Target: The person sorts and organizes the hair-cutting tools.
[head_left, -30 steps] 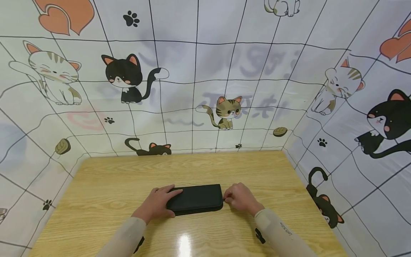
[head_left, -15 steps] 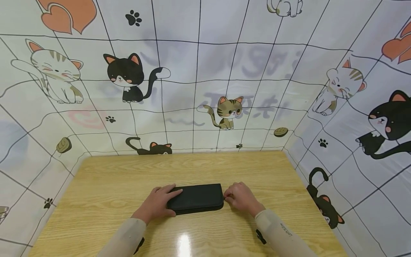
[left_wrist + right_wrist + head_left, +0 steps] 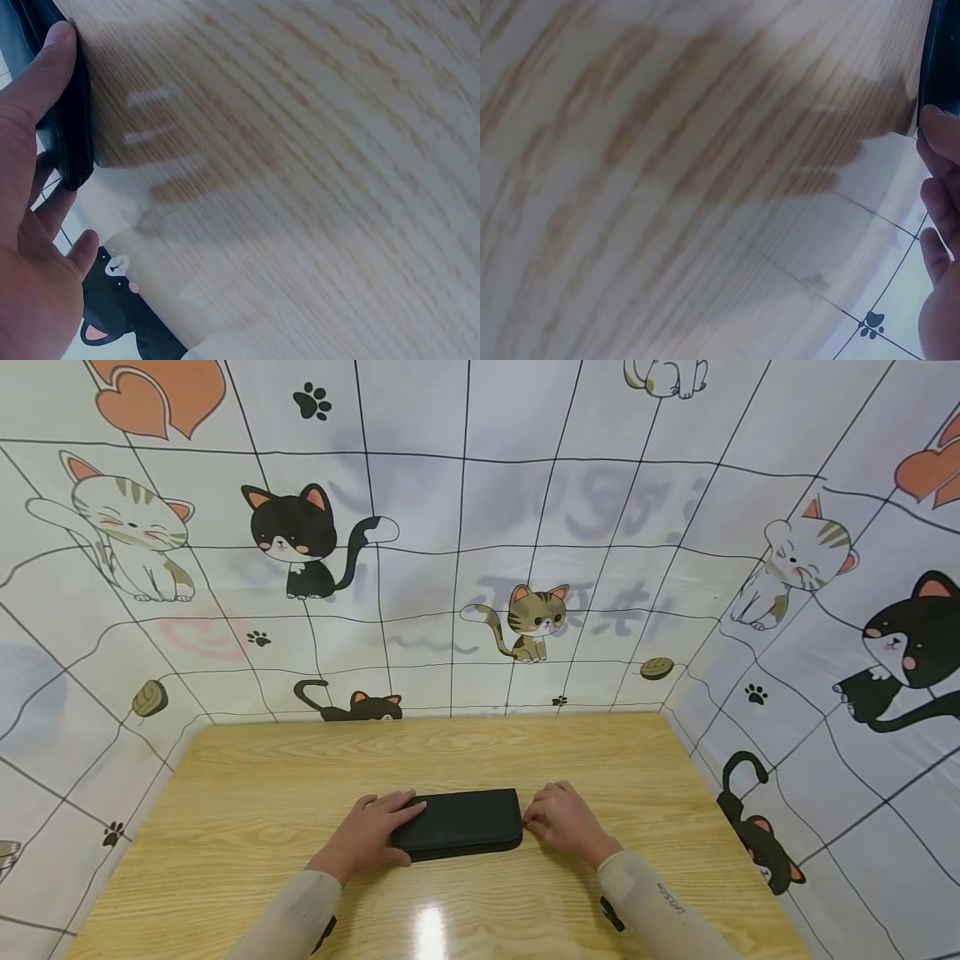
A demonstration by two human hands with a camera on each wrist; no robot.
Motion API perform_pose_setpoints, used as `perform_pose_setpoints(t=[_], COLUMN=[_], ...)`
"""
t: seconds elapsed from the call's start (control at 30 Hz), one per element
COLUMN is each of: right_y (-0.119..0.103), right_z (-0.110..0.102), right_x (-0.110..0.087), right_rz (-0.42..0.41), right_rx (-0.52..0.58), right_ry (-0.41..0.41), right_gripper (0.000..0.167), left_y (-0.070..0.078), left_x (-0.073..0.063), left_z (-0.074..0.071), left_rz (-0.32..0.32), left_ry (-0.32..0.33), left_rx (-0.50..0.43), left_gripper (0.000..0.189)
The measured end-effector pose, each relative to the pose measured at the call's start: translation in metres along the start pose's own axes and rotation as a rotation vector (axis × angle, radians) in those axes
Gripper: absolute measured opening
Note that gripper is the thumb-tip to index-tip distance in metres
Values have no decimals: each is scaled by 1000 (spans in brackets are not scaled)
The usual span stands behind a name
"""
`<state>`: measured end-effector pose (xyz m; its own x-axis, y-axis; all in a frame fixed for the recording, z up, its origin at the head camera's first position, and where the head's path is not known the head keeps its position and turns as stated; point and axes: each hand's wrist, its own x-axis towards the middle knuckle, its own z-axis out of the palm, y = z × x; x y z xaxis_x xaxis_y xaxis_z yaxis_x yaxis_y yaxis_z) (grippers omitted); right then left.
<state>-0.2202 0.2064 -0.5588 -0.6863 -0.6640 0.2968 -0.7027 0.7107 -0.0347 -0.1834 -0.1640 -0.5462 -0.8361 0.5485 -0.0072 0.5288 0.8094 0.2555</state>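
Observation:
A flat black wallet (image 3: 459, 823), long and rounded at the corners, lies on the wooden table. My left hand (image 3: 367, 832) holds its left end, fingers spread over the top and the thumb along the near edge. In the left wrist view the thumb (image 3: 51, 67) rests against the wallet's side (image 3: 79, 127). At the opposite end my right hand (image 3: 564, 821) pinches with thumb and forefinger right at the wallet's edge, seemingly on its zipper pull, which the fingertips mostly hide. The right wrist view shows these fingers (image 3: 939, 135) meeting the dark edge of the wallet (image 3: 939, 64).
The wooden table (image 3: 285, 768) runs back to a cloth wall (image 3: 420, 635) printed with cats, paws and grid lines. Similar cloth closes in both sides. A bright light reflection lies on the table's near part.
Both hands and the wallet stay almost in place. The fingers of my right hand have shifted slightly, its knuckles a little higher in view.

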Motion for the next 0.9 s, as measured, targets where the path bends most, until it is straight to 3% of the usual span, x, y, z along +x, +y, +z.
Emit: perform_pose_setpoints(t=[0.57,0.9], right_y=[2,3], right_z=[2,1], right_x=[-5,-6], right_rz=[-7,-26], right_rx=[-32,23], right_ry=[99,125], right_gripper=[7,5], left_y=[4,6], left_x=[-1,0], left_z=[2,4], left_rz=[-2,14], left_ry=[31,61], left_rx=[9,36], left_gripper=[84,84])
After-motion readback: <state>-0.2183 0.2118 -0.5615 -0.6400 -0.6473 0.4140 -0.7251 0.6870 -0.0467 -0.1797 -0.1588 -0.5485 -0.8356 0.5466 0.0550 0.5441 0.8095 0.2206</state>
